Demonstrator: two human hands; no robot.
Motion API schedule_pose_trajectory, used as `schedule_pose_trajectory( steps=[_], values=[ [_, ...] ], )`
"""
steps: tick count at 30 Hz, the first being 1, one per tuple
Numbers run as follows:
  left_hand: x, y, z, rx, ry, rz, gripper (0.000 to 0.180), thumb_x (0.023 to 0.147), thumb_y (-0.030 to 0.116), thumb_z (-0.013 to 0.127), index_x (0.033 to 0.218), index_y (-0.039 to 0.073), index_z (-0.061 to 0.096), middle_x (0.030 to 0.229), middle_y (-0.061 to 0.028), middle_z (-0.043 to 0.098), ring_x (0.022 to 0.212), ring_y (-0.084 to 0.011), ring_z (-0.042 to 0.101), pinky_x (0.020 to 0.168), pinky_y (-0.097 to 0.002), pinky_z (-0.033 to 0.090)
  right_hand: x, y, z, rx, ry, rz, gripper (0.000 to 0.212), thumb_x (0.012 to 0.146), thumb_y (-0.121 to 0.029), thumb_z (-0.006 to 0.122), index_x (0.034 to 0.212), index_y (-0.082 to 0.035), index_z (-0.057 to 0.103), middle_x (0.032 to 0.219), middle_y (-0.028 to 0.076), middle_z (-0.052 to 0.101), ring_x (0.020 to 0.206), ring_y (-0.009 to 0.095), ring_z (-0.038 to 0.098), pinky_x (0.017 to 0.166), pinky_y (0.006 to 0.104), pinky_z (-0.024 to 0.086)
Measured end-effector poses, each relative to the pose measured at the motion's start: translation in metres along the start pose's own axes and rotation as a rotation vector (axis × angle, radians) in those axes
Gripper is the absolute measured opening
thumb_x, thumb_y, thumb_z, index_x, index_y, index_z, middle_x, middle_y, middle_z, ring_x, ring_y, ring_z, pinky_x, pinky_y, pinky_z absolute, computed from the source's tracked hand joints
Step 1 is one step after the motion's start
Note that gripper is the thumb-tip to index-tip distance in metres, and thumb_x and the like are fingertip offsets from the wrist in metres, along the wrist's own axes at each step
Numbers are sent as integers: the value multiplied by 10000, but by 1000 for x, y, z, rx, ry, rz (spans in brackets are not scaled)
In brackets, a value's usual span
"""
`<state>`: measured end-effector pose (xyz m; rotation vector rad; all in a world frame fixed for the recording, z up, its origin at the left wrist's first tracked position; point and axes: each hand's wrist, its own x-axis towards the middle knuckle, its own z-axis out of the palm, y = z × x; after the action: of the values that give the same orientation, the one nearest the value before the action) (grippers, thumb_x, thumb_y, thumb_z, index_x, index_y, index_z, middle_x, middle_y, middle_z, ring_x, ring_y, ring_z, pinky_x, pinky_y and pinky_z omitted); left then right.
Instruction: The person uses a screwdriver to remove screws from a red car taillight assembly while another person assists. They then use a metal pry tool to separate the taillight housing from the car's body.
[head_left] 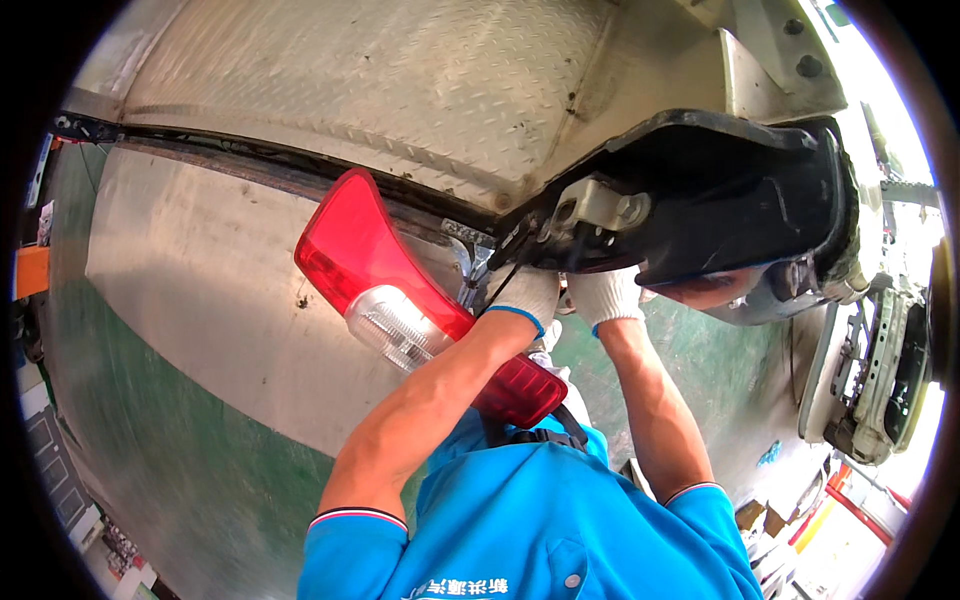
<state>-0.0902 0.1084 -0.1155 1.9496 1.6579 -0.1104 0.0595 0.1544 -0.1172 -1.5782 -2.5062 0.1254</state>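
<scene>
Head view: a glossy red-and-clear taillight [385,270] is showing left of a black panel [735,200] partly hiding left hand [525,290] and right hand [607,296], whose grips I cannot tell.

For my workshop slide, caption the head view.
Gloved left hand and gloved right hand at the lower edge of a black panel, left forearm in front of a red-and-clear tail light.

Red, clear-banded taillight [352,240] aslant beneath left forearm [425,400]
</scene>
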Motion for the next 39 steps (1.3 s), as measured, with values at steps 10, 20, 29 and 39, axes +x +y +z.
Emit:
schedule_pose_trajectory(
  steps=[10, 20, 29, 39],
  values=[
    [38, -14, 84, -1214, 540, 123, 595, 919, 436, 615, 1441, 171, 512, 1475, -144, 502, 1327, -324, 507, 1085, -463, 439, -45, -5, 7, 536, 91, 247, 161, 884, -204, 678, 891, -43, 682, 787, 131, 702, 703, 328, 685, 599, 436, 510],
    [16, -5, 46, -88, 256, 74, 587, 973, 499, 407, 1494, 234, 456, 1584, -126, 370, 1457, -362, 325, 1191, -564, 221, -100, 17, -39, 62, -77, 148, 263, 806, -310, 726, 973, -108, 712, 977, 110, 709, 928, 347, 667, 820, 504, 510],
    [20, -12, 55, -159, 60, 22, 593, 977, 516, 408, 1490, 220, 451, 1596, -131, 348, 1462, -371, 305, 1197, -530, 237, -100, 59, -35, 85, -18, -2, 300, 754, -284, 756, 955, -65, 714, 963, 124, 706, 882, 309, 673, 772, 423, 540],
    [0, 3, 5, -203, 214, -5, 409, 956, 304, 509, 1321, 164, 631, 1384, -141, 595, 1263, -364, 564, 1046, -507, 447, -56, 21, -120, 526, 128, 147, 271, 767, -77, 752, 1021, -58, 659, 961, 104, 690, 853, 240, 644, 773, 346, 525]
  ],
)
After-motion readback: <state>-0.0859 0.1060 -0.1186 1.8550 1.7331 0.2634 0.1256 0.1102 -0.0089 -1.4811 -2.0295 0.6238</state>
